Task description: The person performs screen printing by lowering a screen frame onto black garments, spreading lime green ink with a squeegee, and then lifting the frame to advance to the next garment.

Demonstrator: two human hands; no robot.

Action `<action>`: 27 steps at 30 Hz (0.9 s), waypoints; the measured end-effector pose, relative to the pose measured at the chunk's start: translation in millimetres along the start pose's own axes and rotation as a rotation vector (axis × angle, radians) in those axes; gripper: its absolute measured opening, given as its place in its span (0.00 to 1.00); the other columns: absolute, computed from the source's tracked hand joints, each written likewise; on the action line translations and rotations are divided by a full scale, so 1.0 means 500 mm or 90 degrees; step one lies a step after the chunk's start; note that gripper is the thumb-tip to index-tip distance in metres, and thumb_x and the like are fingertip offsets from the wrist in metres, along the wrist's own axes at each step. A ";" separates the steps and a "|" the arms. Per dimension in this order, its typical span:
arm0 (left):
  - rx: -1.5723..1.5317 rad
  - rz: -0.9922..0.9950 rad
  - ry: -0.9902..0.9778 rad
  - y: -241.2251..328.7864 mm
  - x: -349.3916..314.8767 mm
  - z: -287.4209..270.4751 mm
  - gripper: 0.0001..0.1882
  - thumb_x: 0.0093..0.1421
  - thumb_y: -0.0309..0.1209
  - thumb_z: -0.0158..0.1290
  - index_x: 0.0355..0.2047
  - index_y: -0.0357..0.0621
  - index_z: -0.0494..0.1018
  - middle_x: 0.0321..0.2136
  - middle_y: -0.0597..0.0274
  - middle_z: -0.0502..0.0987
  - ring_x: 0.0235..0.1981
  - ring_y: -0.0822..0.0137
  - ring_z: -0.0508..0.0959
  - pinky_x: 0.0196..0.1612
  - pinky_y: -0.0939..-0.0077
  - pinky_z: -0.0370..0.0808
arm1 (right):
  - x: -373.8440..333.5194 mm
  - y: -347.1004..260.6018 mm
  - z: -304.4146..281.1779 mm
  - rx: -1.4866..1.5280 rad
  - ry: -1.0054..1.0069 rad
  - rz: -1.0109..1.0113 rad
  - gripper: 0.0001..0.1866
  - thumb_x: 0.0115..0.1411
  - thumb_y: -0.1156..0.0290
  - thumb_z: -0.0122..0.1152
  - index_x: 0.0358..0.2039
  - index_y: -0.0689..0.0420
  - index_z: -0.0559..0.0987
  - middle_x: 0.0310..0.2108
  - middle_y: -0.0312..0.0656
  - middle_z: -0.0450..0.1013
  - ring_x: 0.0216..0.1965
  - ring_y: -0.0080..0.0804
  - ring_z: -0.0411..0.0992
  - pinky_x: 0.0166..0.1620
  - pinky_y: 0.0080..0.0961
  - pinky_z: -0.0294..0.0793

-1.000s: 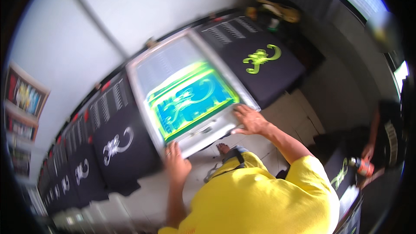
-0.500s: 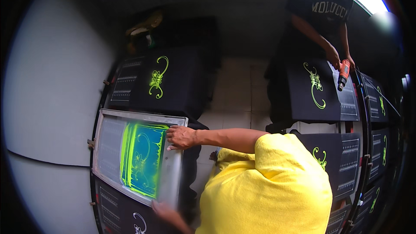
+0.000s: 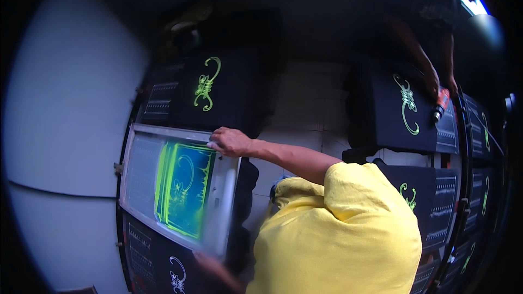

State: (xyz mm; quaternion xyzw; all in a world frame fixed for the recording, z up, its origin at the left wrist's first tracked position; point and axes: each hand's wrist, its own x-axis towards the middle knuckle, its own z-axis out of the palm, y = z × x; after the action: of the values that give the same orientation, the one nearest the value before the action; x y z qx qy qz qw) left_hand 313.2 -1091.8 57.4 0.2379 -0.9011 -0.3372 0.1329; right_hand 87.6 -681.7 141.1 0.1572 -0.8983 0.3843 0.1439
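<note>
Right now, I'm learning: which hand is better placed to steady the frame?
Probably the right hand: it rests on the frame near a corner; the left hand is blurred, its contact unclear.

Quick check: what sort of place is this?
Probably a screen-printing workshop: the person's right hand is on a framed screen smeared with green ink, dark fabric panels bear curling green prints, and a co-worker holds an orange tool resembling a heat gun.

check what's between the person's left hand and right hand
In the head view, the screen frame's pale near end lies between the blurred left hand and the right hand.
</note>
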 end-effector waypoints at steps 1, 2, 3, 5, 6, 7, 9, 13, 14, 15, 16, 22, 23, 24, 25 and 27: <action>-0.004 -0.017 -0.006 0.017 -0.005 -0.001 0.29 0.72 0.41 0.37 0.59 0.23 0.64 0.58 0.31 0.68 0.60 0.42 0.69 0.63 0.59 0.63 | 0.004 0.016 0.002 -0.018 0.012 0.020 0.24 0.68 0.53 0.49 0.46 0.64 0.78 0.49 0.53 0.74 0.55 0.49 0.70 0.58 0.40 0.70; 0.004 0.010 -0.014 0.030 0.005 0.011 0.29 0.72 0.41 0.37 0.59 0.23 0.64 0.57 0.31 0.68 0.59 0.42 0.70 0.62 0.59 0.64 | 0.003 0.039 -0.010 -0.054 0.047 0.016 0.21 0.67 0.57 0.51 0.46 0.63 0.78 0.49 0.53 0.74 0.54 0.49 0.71 0.57 0.40 0.72; 0.014 0.019 -0.003 0.027 0.001 0.010 0.28 0.72 0.40 0.38 0.58 0.23 0.65 0.57 0.31 0.68 0.58 0.42 0.70 0.61 0.59 0.65 | 0.015 0.029 -0.027 -0.059 0.007 0.050 0.20 0.66 0.59 0.52 0.47 0.63 0.78 0.49 0.52 0.74 0.54 0.48 0.71 0.56 0.40 0.72; 0.000 0.014 0.017 0.039 -0.002 0.009 0.25 0.71 0.36 0.38 0.57 0.26 0.67 0.54 0.34 0.72 0.56 0.44 0.73 0.59 0.60 0.67 | 0.026 0.055 -0.025 -0.067 0.042 0.053 0.17 0.63 0.63 0.54 0.45 0.62 0.78 0.46 0.52 0.76 0.51 0.49 0.73 0.54 0.41 0.74; -0.014 0.011 0.028 0.048 -0.002 0.007 0.24 0.71 0.35 0.39 0.57 0.27 0.68 0.53 0.35 0.73 0.55 0.46 0.74 0.58 0.62 0.68 | 0.032 0.063 -0.019 -0.083 0.044 0.047 0.16 0.62 0.65 0.54 0.45 0.62 0.78 0.45 0.52 0.76 0.50 0.49 0.74 0.53 0.41 0.74; -0.026 0.003 0.039 0.051 -0.013 0.001 0.23 0.71 0.34 0.40 0.57 0.27 0.68 0.52 0.36 0.75 0.53 0.47 0.76 0.57 0.63 0.69 | 0.039 0.054 -0.021 -0.069 0.021 0.045 0.16 0.62 0.66 0.54 0.46 0.62 0.78 0.44 0.52 0.76 0.49 0.50 0.74 0.53 0.41 0.74; -0.042 -0.004 0.052 0.027 -0.009 0.009 0.22 0.70 0.33 0.42 0.57 0.27 0.69 0.51 0.37 0.76 0.51 0.52 0.78 0.55 0.66 0.70 | 0.052 0.063 -0.008 -0.075 0.005 0.096 0.17 0.61 0.69 0.51 0.47 0.62 0.78 0.44 0.53 0.77 0.46 0.52 0.75 0.52 0.41 0.74; -0.111 -0.022 0.112 -0.027 -0.008 0.032 0.20 0.69 0.30 0.45 0.55 0.28 0.71 0.46 0.41 0.79 0.45 0.61 0.80 0.50 0.70 0.74 | 0.075 0.052 0.001 -0.053 -0.084 0.144 0.17 0.62 0.68 0.51 0.48 0.60 0.79 0.43 0.55 0.78 0.46 0.52 0.76 0.53 0.41 0.73; -0.105 -0.024 0.117 -0.034 -0.005 0.037 0.20 0.68 0.30 0.46 0.54 0.28 0.71 0.45 0.42 0.80 0.44 0.63 0.80 0.49 0.71 0.74 | 0.079 0.058 0.009 -0.050 -0.078 0.138 0.16 0.62 0.68 0.51 0.47 0.60 0.79 0.42 0.55 0.78 0.46 0.52 0.76 0.52 0.41 0.73; -0.098 -0.026 0.121 -0.041 -0.003 0.040 0.19 0.68 0.30 0.46 0.54 0.28 0.72 0.44 0.42 0.80 0.43 0.65 0.80 0.48 0.71 0.74 | 0.085 0.063 0.020 -0.034 -0.077 0.163 0.16 0.62 0.68 0.51 0.47 0.60 0.80 0.41 0.56 0.78 0.45 0.52 0.77 0.51 0.41 0.74; -0.094 -0.024 0.121 -0.042 0.003 0.045 0.19 0.68 0.30 0.47 0.54 0.28 0.72 0.43 0.43 0.81 0.42 0.67 0.80 0.47 0.71 0.74 | 0.089 0.067 0.025 -0.021 -0.072 0.193 0.16 0.62 0.68 0.51 0.46 0.61 0.80 0.41 0.56 0.78 0.45 0.53 0.77 0.50 0.41 0.74; -0.130 -0.116 0.111 -0.069 0.008 0.054 0.19 0.68 0.33 0.50 0.51 0.28 0.74 0.30 0.59 0.80 0.31 0.76 0.73 0.37 0.75 0.73 | 0.108 0.087 0.067 0.025 -0.030 0.221 0.16 0.63 0.67 0.51 0.44 0.63 0.80 0.38 0.60 0.77 0.43 0.56 0.77 0.48 0.41 0.74; -0.161 -0.116 0.116 -0.063 0.011 0.057 0.19 0.68 0.34 0.50 0.49 0.27 0.75 0.29 0.61 0.79 0.31 0.76 0.72 0.36 0.75 0.72 | 0.108 0.087 0.068 0.017 -0.032 0.226 0.16 0.63 0.67 0.51 0.44 0.63 0.80 0.38 0.60 0.77 0.43 0.56 0.77 0.48 0.41 0.74; -0.192 -0.117 0.121 -0.056 0.011 0.060 0.19 0.68 0.34 0.50 0.48 0.26 0.75 0.27 0.63 0.77 0.30 0.77 0.71 0.35 0.75 0.71 | 0.111 0.087 0.067 0.008 -0.034 0.231 0.16 0.63 0.66 0.51 0.44 0.63 0.80 0.38 0.61 0.77 0.43 0.56 0.77 0.48 0.41 0.74; -0.224 -0.117 0.127 -0.049 0.013 0.062 0.19 0.68 0.34 0.50 0.46 0.26 0.76 0.26 0.66 0.75 0.29 0.77 0.70 0.34 0.76 0.71 | 0.116 0.086 0.065 0.012 -0.038 0.238 0.16 0.63 0.66 0.50 0.44 0.62 0.80 0.38 0.61 0.77 0.43 0.58 0.76 0.48 0.43 0.74; -0.212 -0.115 0.122 -0.049 0.018 0.061 0.19 0.68 0.35 0.49 0.42 0.25 0.77 0.25 0.67 0.75 0.28 0.78 0.69 0.33 0.76 0.70 | 0.121 0.076 0.063 0.024 -0.045 0.251 0.16 0.63 0.66 0.49 0.44 0.61 0.80 0.38 0.62 0.77 0.43 0.60 0.75 0.49 0.46 0.73</action>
State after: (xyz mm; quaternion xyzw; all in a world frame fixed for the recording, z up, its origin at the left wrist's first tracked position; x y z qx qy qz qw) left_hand 301.5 -1096.0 19.3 0.3233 -0.7915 -0.4677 0.2243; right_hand 13.1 -690.4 118.5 -0.0058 -0.9089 0.4158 0.0312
